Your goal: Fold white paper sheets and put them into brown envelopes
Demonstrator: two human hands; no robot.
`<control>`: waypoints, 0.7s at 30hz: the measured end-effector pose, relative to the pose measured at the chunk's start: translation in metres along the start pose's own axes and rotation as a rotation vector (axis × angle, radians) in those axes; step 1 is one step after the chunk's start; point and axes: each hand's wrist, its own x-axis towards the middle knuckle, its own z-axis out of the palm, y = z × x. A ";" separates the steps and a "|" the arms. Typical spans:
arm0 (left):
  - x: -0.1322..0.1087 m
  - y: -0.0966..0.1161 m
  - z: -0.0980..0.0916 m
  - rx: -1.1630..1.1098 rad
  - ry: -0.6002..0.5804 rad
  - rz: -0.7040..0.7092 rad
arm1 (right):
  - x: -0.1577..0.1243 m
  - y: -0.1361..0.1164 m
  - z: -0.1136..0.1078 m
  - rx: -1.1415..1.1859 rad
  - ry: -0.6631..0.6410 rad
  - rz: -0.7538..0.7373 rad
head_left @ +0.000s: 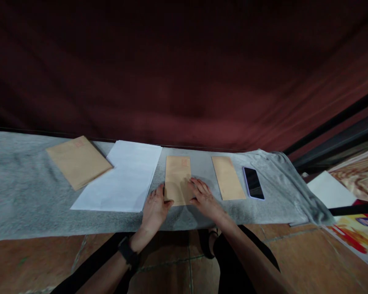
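Left hand (155,207) and right hand (203,197) are set at opposite edges of the middle kraft envelope (177,179), laid flat on gray cloth (18,196); whether it is pinched cannot be told. Could be creased by uneven inward pressure. White paper sheets (122,179), just beside left hand, could be nudged by its knuckles. Farther right, second kraft envelope (228,179) could be shifted if cloth is rucked.

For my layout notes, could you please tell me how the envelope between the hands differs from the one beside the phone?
The middle envelope has the left hand and right hand at its edges; the right envelope is untouched. The middle envelope looks nearly straight; the right envelope slants, far end leftward. Both are brown, lie on grey cloth and bear reddish print near the far end.
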 end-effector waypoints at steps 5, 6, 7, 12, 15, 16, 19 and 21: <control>-0.008 0.000 0.007 0.024 0.145 0.122 | -0.006 -0.038 0.011 -0.045 0.018 -0.082; -0.012 0.000 0.011 0.029 0.186 0.179 | -0.010 -0.048 0.019 -0.049 0.019 -0.094; -0.016 0.000 0.015 0.028 0.214 0.244 | -0.014 -0.057 0.027 -0.054 0.025 -0.103; -0.030 -0.006 0.037 0.079 0.234 0.487 | -0.034 -0.077 0.053 -0.119 0.111 -0.126; -0.031 -0.015 0.044 0.148 0.268 0.441 | -0.039 -0.071 0.052 -0.143 0.152 -0.134; -0.030 -0.017 0.045 0.156 0.275 0.422 | -0.039 -0.069 0.050 -0.148 0.158 -0.126; -0.027 -0.020 0.043 0.136 0.276 0.365 | -0.043 -0.064 0.046 -0.158 0.155 -0.075; -0.025 -0.019 0.039 0.095 0.261 0.329 | -0.046 -0.063 0.045 -0.158 0.153 -0.029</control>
